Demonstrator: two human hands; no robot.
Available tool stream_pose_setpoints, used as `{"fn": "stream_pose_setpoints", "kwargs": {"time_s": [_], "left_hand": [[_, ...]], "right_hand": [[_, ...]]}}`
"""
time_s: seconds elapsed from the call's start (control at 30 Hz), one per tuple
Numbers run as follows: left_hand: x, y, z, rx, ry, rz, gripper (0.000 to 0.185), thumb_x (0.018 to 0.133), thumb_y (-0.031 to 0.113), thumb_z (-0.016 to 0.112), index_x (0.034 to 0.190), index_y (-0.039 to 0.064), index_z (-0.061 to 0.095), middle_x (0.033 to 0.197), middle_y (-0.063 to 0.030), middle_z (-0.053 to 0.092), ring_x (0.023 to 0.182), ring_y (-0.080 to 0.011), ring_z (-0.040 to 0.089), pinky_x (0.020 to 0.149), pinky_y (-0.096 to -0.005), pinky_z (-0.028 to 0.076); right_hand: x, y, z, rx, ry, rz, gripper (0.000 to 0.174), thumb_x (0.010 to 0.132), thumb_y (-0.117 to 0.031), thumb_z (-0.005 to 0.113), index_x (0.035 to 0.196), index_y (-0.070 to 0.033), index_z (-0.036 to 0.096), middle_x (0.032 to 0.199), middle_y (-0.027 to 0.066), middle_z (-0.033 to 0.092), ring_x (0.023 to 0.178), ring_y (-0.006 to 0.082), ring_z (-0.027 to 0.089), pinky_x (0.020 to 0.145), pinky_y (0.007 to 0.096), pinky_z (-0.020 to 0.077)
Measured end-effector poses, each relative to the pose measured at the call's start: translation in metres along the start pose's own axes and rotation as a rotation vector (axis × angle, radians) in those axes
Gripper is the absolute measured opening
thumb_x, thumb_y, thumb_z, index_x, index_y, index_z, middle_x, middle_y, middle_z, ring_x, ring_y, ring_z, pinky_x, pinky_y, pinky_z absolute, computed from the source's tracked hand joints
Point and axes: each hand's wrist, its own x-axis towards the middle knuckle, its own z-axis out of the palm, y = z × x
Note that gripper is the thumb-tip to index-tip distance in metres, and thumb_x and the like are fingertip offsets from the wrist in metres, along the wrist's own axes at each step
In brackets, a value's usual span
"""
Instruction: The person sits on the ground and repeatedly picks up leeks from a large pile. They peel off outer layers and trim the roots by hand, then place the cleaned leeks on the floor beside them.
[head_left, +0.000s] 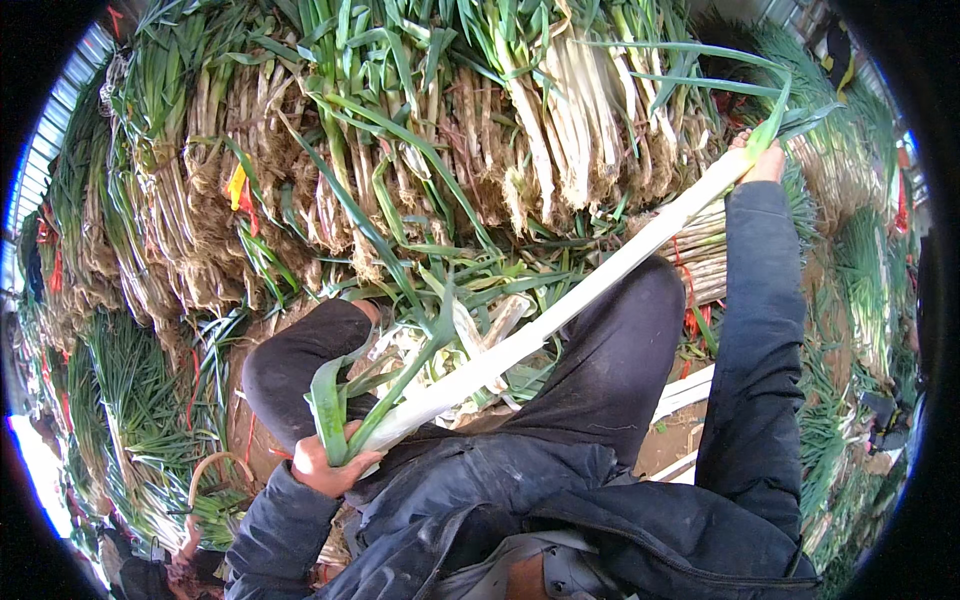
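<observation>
A long white stalk of a leek or large green onion (540, 322) slants across my lap, from lower left to upper right. My right hand (759, 160), arm stretched far out, grips its green neck, and green leaves spread beyond the fingers. My left hand (334, 463) holds the lower end near my body, closed on green leaves (330, 412) that fold over the thumb. The tip of that lower end is hidden by the hand and leaves. Beneath the stalk, between my bent legs, lies a heap of stripped leaves and sheaths (480, 322).
Rooted bundles of the same plant (480, 127) stand packed in front of me. A bundle bound with red twine (701, 255) lies past my right knee. White stalks (686, 394) rest beside my right thigh. At lower left are more green bundles (127, 397) and a curved handle (217, 461).
</observation>
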Motion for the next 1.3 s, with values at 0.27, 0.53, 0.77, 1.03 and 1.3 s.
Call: {"fn": "stream_pose_setpoints", "kwargs": {"time_s": [0.27,0.53,0.77,1.03,1.3], "left_hand": [[-0.009,-0.01,-0.022,0.146,-0.009,-0.014,0.04,0.079,0.023,0.08,0.112,0.003,0.068,0.089,-0.017,0.071,0.079,-0.0312,0.071,0.072,-0.0369,0.055],[-0.06,-0.081,-0.051,0.386,0.048,-0.076,0.023,0.078,0.023,0.075,0.096,0.01,0.07,0.078,-0.0176,0.067,0.067,-0.0382,0.066,0.061,-0.0455,0.053],[-0.022,-0.018,-0.076,0.436,0.169,0.013,0.023,0.073,0.011,0.076,0.096,0.011,0.072,0.088,-0.0163,0.067,0.074,-0.0372,0.066,0.064,-0.0434,0.053],[0.124,0.065,0.029,0.757,-0.288,0.489,0.054,0.066,0.03,0.081,0.113,0.009,0.065,0.119,-0.015,0.059,0.115,-0.0341,0.054,0.095,-0.0464,0.043],[0.22,0.16,0.101,0.075,0.374,0.684,0.061,0.074,0.027,0.083,0.124,0.001,0.059,0.114,-0.0174,0.06,0.099,-0.0338,0.064,0.083,-0.0404,0.054]], "right_hand": [[0.02,-0.024,-0.027,0.04,0.039,-0.061,0.027,0.098,-0.028,0.035,0.093,-0.005,0.049,0.079,0.0121,0.053,0.064,0.0252,0.052,0.057,0.0386,0.0474],[0.047,-0.046,-0.076,-0.056,0.169,-0.253,0.017,0.091,-0.015,0.04,0.097,-0.001,0.046,0.079,0.0146,0.052,0.063,0.0261,0.053,0.054,0.0402,0.0495],[0.069,-0.127,-0.169,-0.06,0.376,-0.312,0.039,0.094,-0.031,0.04,0.116,0.001,0.048,0.094,0.021,0.057,0.077,0.0348,0.059,0.071,0.0514,0.0544],[-0.076,-0.065,0.025,0.209,0.192,-0.275,0.052,0.1,-0.058,0.034,0.097,-0.008,0.049,0.082,0.0058,0.048,0.071,0.019,0.047,0.065,0.0365,0.045],[-0.134,-0.021,0.089,0.185,0.171,-0.153,0.051,0.095,-0.057,0.053,0.098,-0.007,0.055,0.08,0.0022,0.047,0.07,0.0148,0.046,0.062,0.0286,0.0432]]}}
